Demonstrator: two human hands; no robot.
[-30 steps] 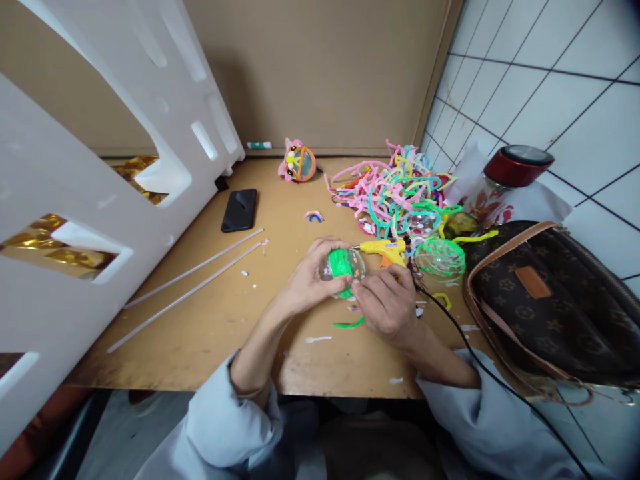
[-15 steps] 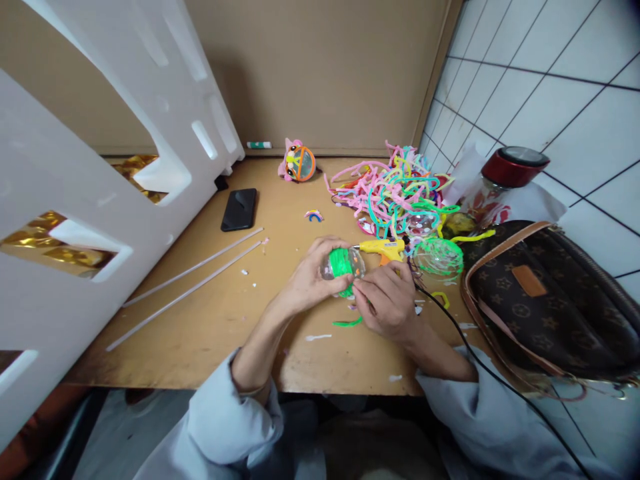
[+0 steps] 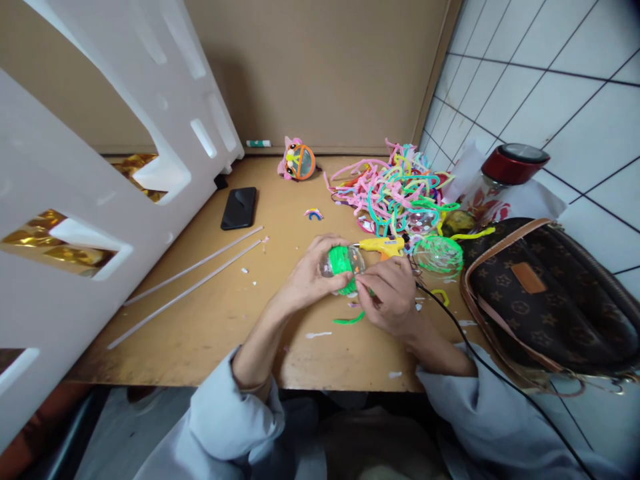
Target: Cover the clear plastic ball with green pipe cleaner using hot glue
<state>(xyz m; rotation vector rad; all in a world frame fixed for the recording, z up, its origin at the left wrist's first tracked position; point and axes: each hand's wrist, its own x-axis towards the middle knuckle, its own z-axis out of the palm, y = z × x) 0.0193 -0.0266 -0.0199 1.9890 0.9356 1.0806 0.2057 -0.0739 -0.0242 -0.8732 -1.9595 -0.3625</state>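
My left hand (image 3: 307,280) is wrapped round a clear plastic ball (image 3: 340,263) banded with green pipe cleaner, held just above the wooden table (image 3: 210,320). My right hand (image 3: 393,297) pinches the green pipe cleaner (image 3: 353,288) at the ball's lower right side. A short green pipe cleaner piece (image 3: 349,321) lies on the table under my hands. A yellow glue gun (image 3: 383,247) lies just behind the ball, its black cord (image 3: 480,363) running past my right wrist.
A pile of coloured pipe cleaners (image 3: 395,190), a second green-wrapped ball (image 3: 439,257), a red-lidded jar (image 3: 503,177) and a brown bag (image 3: 550,300) fill the right. A phone (image 3: 239,208), two glue sticks (image 3: 195,280), a finished pink ball (image 3: 299,161) and white foam panels (image 3: 75,173) are left.
My right hand has shifted slightly up and left along the ball, still pinching the green pipe cleaner. My left hand keeps its hold on the ball.
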